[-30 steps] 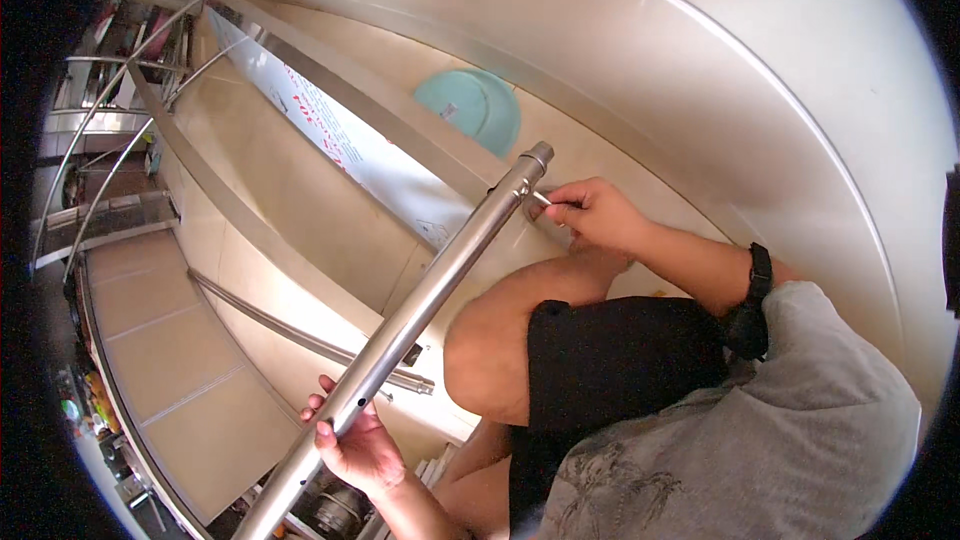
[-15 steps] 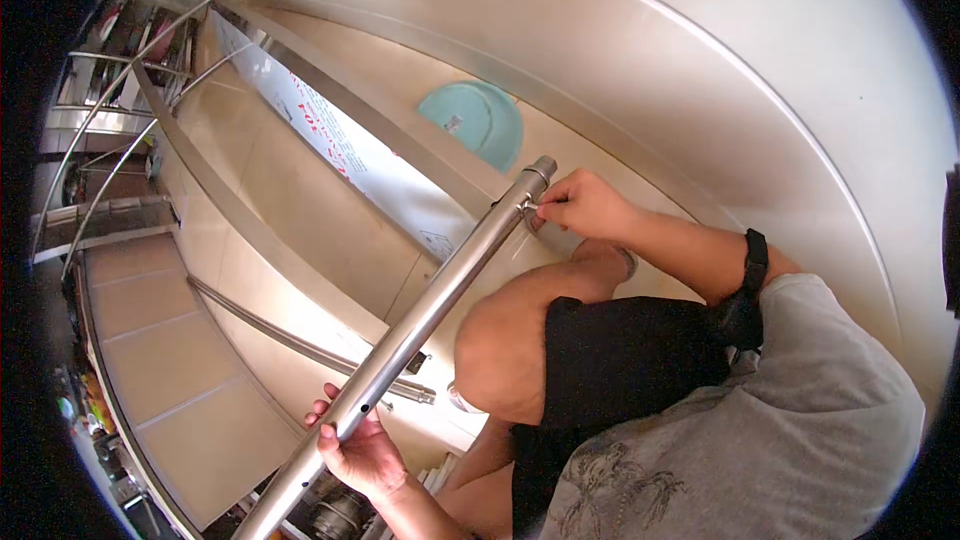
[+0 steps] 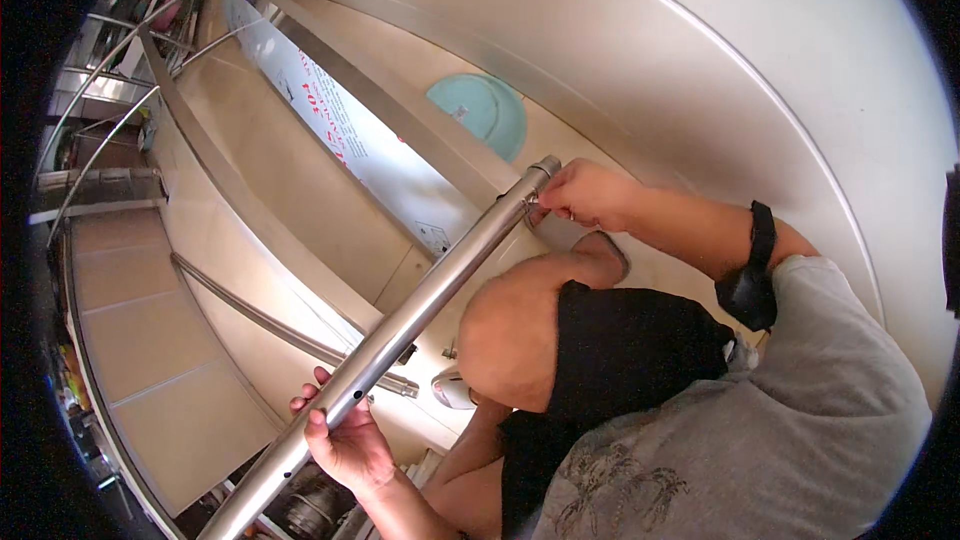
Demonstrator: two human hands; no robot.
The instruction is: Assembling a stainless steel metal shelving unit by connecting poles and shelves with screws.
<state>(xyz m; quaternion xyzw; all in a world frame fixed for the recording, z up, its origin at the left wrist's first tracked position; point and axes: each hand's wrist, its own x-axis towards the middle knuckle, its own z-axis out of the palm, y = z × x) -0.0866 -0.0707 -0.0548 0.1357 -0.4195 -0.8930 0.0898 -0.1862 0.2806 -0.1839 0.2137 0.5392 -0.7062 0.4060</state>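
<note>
turq basin [image 3: 490,112] on beige flr [image 3: 395,58] nr pale wall [image 3: 650,70], tan gridded surface [image 3: 170,340] L, clutter [image 3: 178,15] top L

Metal tube [image 3: 440,285] crosses the middle
A narrow gap shows between it and the bent knee [image 3: 510,345]; beyond, a steel rail [image 3: 400,110] and blue-green basin [image 3: 490,118] obstruct.

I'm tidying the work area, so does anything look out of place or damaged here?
Perhaps the round turquoise item, lying beyond the metal beam: it looks plastic among metal parts. I see no spill or damage.

Bright, with bowed, blackened edges
</note>
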